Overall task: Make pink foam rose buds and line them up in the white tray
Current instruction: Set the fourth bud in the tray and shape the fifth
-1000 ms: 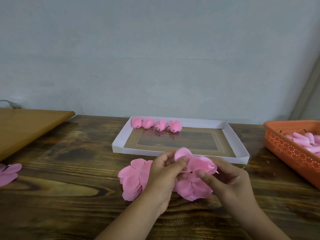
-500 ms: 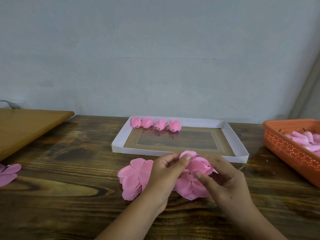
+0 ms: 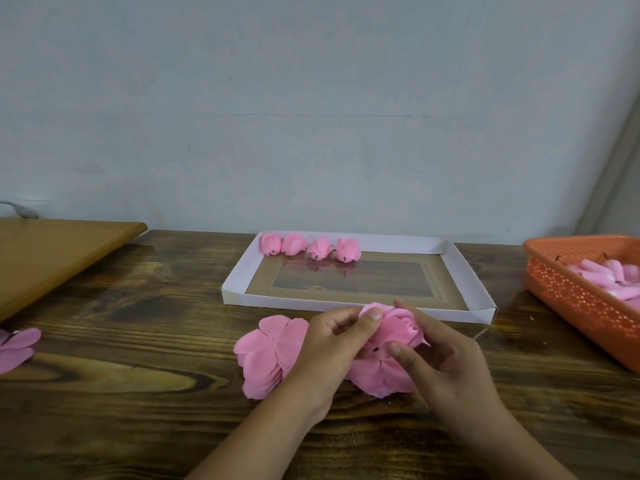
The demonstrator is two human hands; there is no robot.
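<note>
Both the left hand (image 3: 329,344) and right hand (image 3: 446,355) pinch a half-rolled pink foam rose bud (image 3: 394,329) above loose flat pink foam petal stacks (image 3: 270,355), just before the shallow white cardboard tray (image 3: 464,271) holding four finished pink buds (image 3: 310,247), an orange perforated plastic basket (image 3: 581,299) rightward.

Tray (image 3: 464,271) center-back on table (image 3: 138,393), four buds (image 3: 310,248) along its back-left wall; basket (image 3: 571,292) right, petal stack (image 3: 270,355) before tray.

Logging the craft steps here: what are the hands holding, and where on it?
Both hold one pink foam rose bud: the left hand pinches its upper left petals, the right hand grips its right side and base.
</note>
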